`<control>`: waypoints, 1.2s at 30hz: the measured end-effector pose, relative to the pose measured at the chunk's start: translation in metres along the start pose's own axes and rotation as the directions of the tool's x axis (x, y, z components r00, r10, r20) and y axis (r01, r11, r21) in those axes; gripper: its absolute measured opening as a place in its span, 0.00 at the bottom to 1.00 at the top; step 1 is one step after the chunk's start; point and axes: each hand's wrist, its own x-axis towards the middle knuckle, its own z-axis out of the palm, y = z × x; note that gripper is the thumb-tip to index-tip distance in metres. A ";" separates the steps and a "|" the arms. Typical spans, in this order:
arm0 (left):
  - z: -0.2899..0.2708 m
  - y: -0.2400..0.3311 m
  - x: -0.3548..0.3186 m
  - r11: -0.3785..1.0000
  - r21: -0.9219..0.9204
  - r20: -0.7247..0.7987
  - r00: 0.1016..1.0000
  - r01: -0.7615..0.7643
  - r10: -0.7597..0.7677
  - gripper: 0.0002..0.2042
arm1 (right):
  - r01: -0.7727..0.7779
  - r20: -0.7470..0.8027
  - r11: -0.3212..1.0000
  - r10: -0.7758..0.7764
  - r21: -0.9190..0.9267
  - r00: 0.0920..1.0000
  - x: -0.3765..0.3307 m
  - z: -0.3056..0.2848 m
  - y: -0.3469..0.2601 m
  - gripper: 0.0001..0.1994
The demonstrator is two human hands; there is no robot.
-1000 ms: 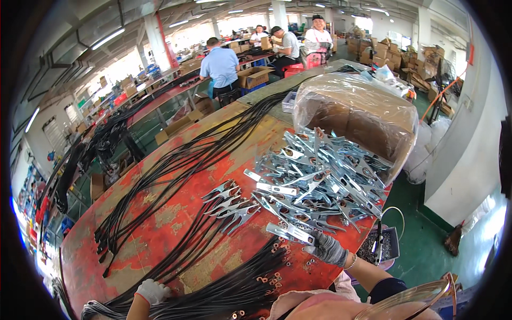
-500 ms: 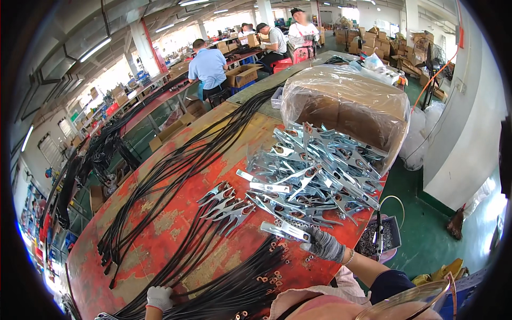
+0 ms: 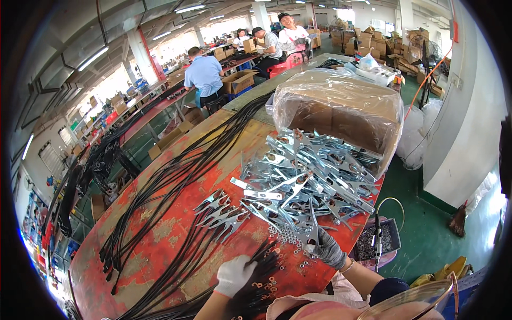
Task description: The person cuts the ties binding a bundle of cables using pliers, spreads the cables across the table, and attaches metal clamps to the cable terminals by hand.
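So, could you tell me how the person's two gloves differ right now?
The left glove is white and rests on the black cable bundle; the right glove is grey and touches a metal clamp at the edge of the clamp pile. The left sits nearer the table's front edge. Both are knitted work gloves.

My left hand, in a white glove, rests on a bundle of black cables with copper ring terminals, lying fanned across the near edge of the worn red counter. My right hand, in a grey glove, grips one shiny zinc-plated metal spring clamp, standing nearly upright at the near rim of the heaped pile of identical clamps.
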 end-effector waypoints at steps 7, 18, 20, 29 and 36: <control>-0.009 0.028 0.013 0.984 -0.050 -0.197 0.967 -0.171 0.158 0.08 | 0.283 -0.333 0.914 -0.180 0.291 0.925 -0.038 -0.038 0.028 0.30; -0.018 0.051 -0.011 0.966 -0.258 0.024 0.999 -0.018 0.025 0.10 | 0.076 -0.379 0.977 0.005 0.201 0.925 -0.052 -0.054 0.000 0.28; -0.017 0.049 -0.011 0.967 -0.252 0.037 0.998 -0.034 0.044 0.10 | 0.108 -0.287 0.994 -0.093 0.037 0.953 -0.051 -0.066 0.007 0.28; -0.032 0.063 -0.020 0.970 -0.241 0.320 0.946 0.026 0.054 0.12 | 0.494 0.429 0.444 -0.243 -0.748 0.870 -0.024 -0.038 -0.022 0.28; -0.035 0.050 -0.019 0.944 -0.330 0.290 0.949 -0.024 0.125 0.13 | 0.519 0.536 0.640 -0.191 -0.568 0.822 0.008 -0.020 -0.027 0.22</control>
